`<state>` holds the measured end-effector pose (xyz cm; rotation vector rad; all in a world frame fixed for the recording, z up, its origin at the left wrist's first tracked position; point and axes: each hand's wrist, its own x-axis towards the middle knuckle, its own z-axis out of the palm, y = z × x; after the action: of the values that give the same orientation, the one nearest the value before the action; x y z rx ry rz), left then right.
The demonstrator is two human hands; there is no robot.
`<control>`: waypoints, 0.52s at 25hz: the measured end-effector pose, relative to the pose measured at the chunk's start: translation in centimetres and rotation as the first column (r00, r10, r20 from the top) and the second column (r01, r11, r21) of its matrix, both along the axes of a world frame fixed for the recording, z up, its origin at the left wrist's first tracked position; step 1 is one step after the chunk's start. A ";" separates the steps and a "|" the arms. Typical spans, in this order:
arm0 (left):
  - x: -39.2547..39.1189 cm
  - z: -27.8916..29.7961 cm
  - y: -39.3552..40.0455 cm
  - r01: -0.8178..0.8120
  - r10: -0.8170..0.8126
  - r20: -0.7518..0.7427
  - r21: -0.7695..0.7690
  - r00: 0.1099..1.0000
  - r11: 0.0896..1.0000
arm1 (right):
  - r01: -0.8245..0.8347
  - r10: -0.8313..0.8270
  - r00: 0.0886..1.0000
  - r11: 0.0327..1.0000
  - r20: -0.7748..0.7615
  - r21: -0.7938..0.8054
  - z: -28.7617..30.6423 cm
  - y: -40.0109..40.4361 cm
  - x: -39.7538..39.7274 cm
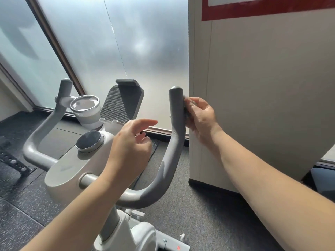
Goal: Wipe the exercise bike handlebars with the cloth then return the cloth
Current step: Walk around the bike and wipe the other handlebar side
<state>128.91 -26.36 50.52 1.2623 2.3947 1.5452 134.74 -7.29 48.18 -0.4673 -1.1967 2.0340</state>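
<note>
- Grey cloth (190,104) shows only as a small bunched patch, pressed against the outer side of the right handlebar (176,113) near its rounded top; most of it is hidden behind the bar and under the fingers.
- Right hand (200,115) grips the cloth, thumb and fingers curled round it and holding it to the upright grip. The fingertips on the far side of the bar cannot be seen.
- Left hand (132,142) hangs in the air between the console (72,169) and the right handlebar, touching nothing; its index finger points out toward the bar and the other fingers are loosely bent, holding nothing.
- Left forearm crosses in front of the horizontal bar, hiding where it joins the console.
- Left handlebar (59,109) rises at the far side, with a white cup holder (86,110) clamped to it; what lies inside the holder is hard to make out.
- Dark mesh tablet rest (122,102) stands behind the round dial (89,142) on the console.
- Lower bike frame (134,234) is cut off by the bottom edge, and a small red light there is too blurred to read.
- Beige panel (262,96) stands just beside the right hand; its red sign is cut off at the top.
- Frosted glass (126,42) behind shows only vague shadows.
</note>
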 end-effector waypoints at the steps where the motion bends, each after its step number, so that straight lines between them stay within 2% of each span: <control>1: 0.1 0.0 0.3 0.007 -0.007 -0.015 -0.027 1.000 1.000 | -0.020 0.020 1.000 1.000 -0.002 0.007 -0.9 -0.5 0.6; 4: 0.4 -0.3 1.3 0.081 -0.095 -0.104 -0.135 0.990 0.988 | -0.082 0.081 0.996 0.996 0.030 0.034 -2.6 -1.4 2.2; 8: 0.5 -0.6 1.9 0.156 -0.231 -0.244 -0.292 0.942 0.944 | -0.017 0.019 0.999 0.999 -0.033 0.049 1.4 0.1 1.0; 10: 0.2 -0.8 1.7 0.157 -0.260 -0.297 -0.331 0.919 0.931 | 0.037 -0.035 0.999 0.998 -0.035 0.046 2.8 0.6 0.3; 13: 0.0 -1.1 1.4 0.158 -0.277 -0.328 -0.346 0.903 0.925 | 0.018 -0.018 1.000 0.997 -0.006 0.071 1.0 -0.6 1.0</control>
<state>128.93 -24.94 49.43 1.8007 2.4528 0.8819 135.77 -7.86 49.18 -0.4363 -1.2528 1.9697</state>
